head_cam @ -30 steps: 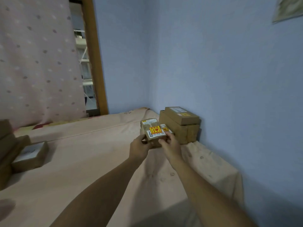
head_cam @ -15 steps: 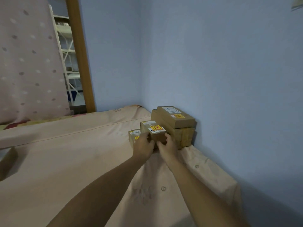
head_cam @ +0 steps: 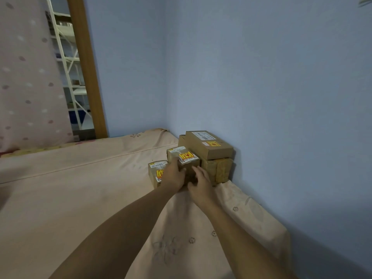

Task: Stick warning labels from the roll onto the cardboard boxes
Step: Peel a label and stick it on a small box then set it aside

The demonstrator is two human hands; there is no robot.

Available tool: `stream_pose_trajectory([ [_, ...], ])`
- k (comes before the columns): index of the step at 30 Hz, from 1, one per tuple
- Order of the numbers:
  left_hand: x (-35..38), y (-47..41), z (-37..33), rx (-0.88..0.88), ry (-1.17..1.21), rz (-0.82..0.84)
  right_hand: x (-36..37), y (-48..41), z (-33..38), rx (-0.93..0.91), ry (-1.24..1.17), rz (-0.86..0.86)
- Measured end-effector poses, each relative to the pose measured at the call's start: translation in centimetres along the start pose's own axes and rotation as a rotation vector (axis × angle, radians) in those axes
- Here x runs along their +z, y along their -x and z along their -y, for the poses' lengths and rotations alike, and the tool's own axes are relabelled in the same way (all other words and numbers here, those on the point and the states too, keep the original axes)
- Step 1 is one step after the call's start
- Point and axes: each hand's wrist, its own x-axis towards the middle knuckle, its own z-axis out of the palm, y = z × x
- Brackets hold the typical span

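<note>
I see two arms on my feed, both bare from the bottom edge up to the wrists. The left forearm [head_cam: 120,228] and right forearm [head_cam: 241,234] wear nothing. The left hand [head_cam: 173,175] and right hand [head_cam: 201,183] are bare too.

A single wide-angle camera sits on the person's head, facing forward and tilted down. It looks along both bare forearms, which enter from the bottom edge and run up to the left hand [head_cam: 173,174] and right hand [head_cam: 201,181] near the middle of the frame. The view points into the room corner where two blue walls [head_cam: 261,77] meet. The small box [head_cam: 182,158] at the hands and the stacked boxes [head_cam: 209,147] behind it lie at full arm's reach. The bed [head_cam: 80,198] fills the lower half. The door frame [head_cam: 86,67] and curtain [head_cam: 26,77] lean along the left edge.
</note>
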Motion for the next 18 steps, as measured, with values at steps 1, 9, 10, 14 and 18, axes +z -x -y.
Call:
stream_pose_trajectory([
  [1, 0.1, -0.2, 0.0, -0.007, -0.006, 0.001, 0.0, 0.0, -0.3, 0.005, -0.009, -0.011],
  [9, 0.2, -1.2, 0.5, 0.013, -0.037, 0.031, 0.2, 0.1, -2.1, 0.072, -0.049, -0.041],
  [10, 0.1, -1.2, 0.5, 0.01, -0.039, 0.033, 0.3, 0.1, -2.1, 0.082, -0.063, -0.037],
  [14, -0.2, -1.0, 0.7, 0.011, -0.037, 0.018, 0.5, 0.4, -2.1, 0.099, -0.103, -0.022],
  [18, -0.9, -0.3, 0.9, 0.037, -0.044, 0.01, 0.6, 0.8, -1.8, 0.119, -0.111, -0.011],
])
